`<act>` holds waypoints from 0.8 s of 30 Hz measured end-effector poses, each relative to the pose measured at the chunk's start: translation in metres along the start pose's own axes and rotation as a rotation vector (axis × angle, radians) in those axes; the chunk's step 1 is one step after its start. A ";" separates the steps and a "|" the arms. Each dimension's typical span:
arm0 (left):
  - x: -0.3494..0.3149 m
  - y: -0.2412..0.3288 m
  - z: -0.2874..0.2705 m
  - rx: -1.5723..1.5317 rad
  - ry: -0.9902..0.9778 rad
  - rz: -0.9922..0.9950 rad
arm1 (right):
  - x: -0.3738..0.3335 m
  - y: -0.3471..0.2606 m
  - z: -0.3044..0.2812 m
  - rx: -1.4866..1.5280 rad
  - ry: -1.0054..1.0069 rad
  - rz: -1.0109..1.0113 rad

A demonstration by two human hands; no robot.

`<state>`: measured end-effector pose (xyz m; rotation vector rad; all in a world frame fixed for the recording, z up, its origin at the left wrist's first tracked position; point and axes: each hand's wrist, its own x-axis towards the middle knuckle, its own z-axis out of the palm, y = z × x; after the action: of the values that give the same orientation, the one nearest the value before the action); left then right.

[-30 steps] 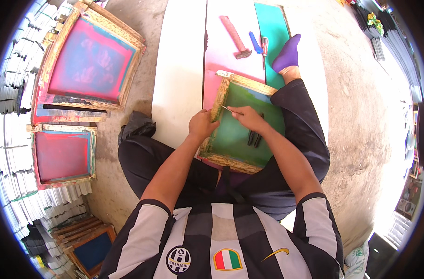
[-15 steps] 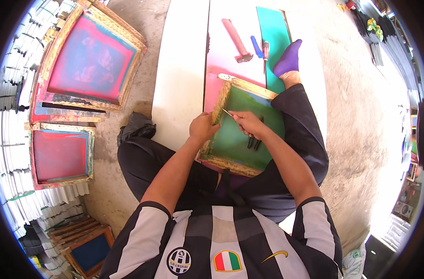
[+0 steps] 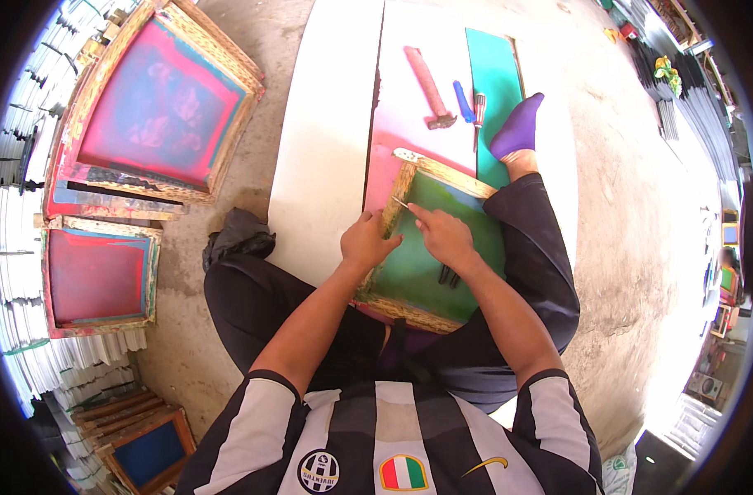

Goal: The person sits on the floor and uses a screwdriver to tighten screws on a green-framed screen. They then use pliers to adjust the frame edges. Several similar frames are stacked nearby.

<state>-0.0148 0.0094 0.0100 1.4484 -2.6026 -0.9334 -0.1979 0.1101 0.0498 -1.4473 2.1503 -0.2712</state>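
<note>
two bare hands are engaged at one wooden frame (image 3: pixel 442 172) with green mesh (image 3: pixel 480 227). the frame lies toward the near edge of the white surface (image 3: pixel 327 91), that edge being hidden by the legs. the frame's far left corner is exposed; its right rail is largely covered by the dark trouser leg (image 3: pixel 535 239).

left hand (image 3: pixel 368 240): clasping the frame's left rail, thumb on the inner side; the other fingers are partly out of sight, and firmness of grip cannot be told. right hand (image 3: pixel 445 235): pinching a slim tool (image 3: pixel 401 203), of which only a short length shows; its handle is concealed in the hand. the tip points to the left rail below the far left corner; whether it touches cannot be determined.

on the mesh, two dark grips (image 3: pixel 449 276) project from beneath the right hand and wrist; the remainder is covered, type unconfirmed.

toward the surface's far edge, which is cut off and lost in glare: a hammer (image 3: pixel 431 89), a blue object (image 3: pixel 464 102) of unclear kind, and a screwdriver (image 3: pixel 479 111) overlapping the left edge of a teal panel (image 3: pixel 493 70).
</note>
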 end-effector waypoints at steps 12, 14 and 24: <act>0.003 -0.006 0.005 -0.034 -0.004 0.014 | 0.001 -0.009 -0.003 0.021 -0.012 0.046; 0.004 -0.005 0.004 -0.040 -0.004 0.020 | 0.002 -0.006 -0.001 0.026 -0.015 0.031; 0.010 -0.017 0.014 -0.032 0.002 0.088 | 0.004 -0.041 -0.005 -0.261 -0.160 0.099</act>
<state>-0.0113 0.0015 -0.0128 1.3148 -2.6129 -0.9581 -0.1685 0.0892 0.0708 -1.4402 2.1772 0.1625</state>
